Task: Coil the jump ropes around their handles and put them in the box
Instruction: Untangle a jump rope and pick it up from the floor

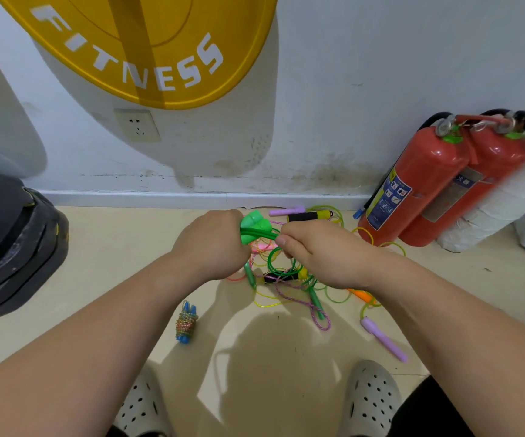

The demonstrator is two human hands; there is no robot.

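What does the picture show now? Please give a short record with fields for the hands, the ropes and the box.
left hand: grips the green handles together
right hand: pinches the green rope beside the handles
coiled: blue-handled rope, lying on the floor
loose: tangled ropes on the floor under the hands
box: not in view
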